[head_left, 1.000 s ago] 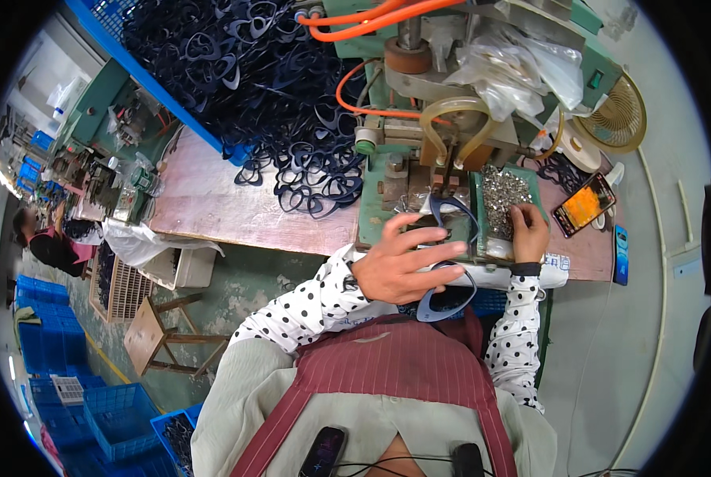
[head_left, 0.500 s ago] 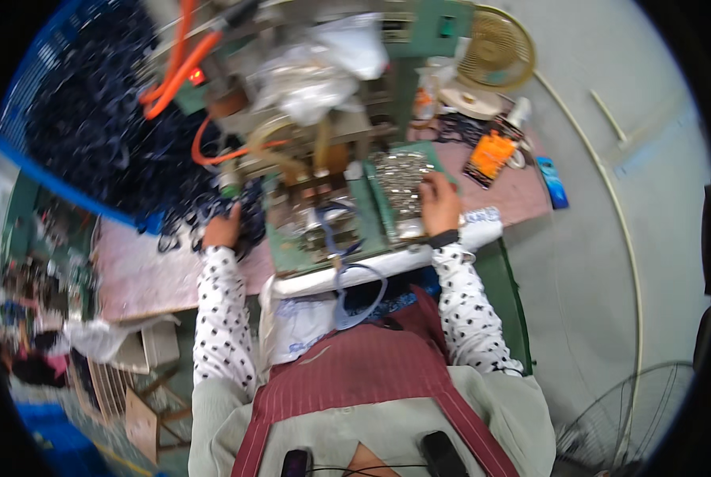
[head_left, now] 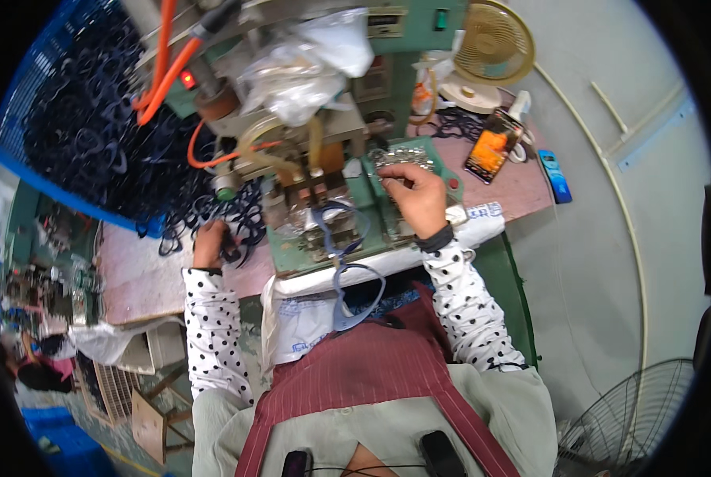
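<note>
Green press machine (head_left: 323, 119) on pink table (head_left: 141, 270); big heap of dark loops (head_left: 77, 135) at my left, apparently unprocessed. One blue loop (head_left: 341, 238) lies on machine bed, hanging over front edge. My left hand (head_left: 211, 242) among loose dark loops at heap's edge, grip closed on some. My right hand (head_left: 419, 195) over tray of small silver fittings (head_left: 403, 159), fingers pinched; whether fitting held, cannot tell. Judgement: most of pile remains.

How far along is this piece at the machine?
Done: one blue strap loop hangs off the green machine bed. In hand: the left hand reaches into the dark loops; the right hand rests at the small metal parts. Left: the large loop pile.
</note>
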Demonstrator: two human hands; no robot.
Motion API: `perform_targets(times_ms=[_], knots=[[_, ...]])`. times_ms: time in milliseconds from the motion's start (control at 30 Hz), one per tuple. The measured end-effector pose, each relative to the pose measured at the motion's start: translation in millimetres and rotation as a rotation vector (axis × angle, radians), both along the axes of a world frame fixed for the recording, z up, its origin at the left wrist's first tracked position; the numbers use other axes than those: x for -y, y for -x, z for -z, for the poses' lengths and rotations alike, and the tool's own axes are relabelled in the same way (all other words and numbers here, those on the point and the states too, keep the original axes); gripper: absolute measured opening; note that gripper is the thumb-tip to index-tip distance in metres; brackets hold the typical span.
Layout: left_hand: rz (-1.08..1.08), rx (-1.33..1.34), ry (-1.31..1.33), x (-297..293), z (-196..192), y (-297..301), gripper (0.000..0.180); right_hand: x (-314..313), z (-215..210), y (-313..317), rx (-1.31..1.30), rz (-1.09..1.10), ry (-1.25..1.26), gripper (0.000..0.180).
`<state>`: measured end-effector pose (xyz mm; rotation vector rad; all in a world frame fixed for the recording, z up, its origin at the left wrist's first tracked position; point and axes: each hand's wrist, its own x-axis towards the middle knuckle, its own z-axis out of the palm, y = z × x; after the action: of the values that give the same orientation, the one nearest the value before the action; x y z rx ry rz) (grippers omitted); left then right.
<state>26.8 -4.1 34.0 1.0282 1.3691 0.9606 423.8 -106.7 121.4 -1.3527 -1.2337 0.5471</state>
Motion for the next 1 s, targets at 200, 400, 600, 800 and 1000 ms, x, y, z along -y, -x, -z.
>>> perform_targets(times_ms=[200,400,600,800,1000], knots=[[-0.030,-0.267,-0.276,26.8,-32.7,-39.6,0.017,13.5,-44.1,36.3,-0.089,-0.229,0.086,0.026],[-0.205,-1.107,-0.687,53.3,-70.5,-58.4,0.019,7.5,-54.0,53.9,-0.018,-0.197,0.189,0.037],[-0.305,-0.600,-0.904,87.6,-101.5,-92.1,0.010,-0.8,-51.1,69.3,-0.225,-0.256,0.098,0.045],[0.415,-0.549,-1.663,118.7,-119.5,-142.1,0.031,2.2,-42.7,66.1,-0.187,-0.214,0.065,0.049],[0.571,-0.458,-1.602,119.7,-111.9,-167.5,0.038,-19.3,13.0,-22.4,0.460,0.385,-0.043,0.036]])
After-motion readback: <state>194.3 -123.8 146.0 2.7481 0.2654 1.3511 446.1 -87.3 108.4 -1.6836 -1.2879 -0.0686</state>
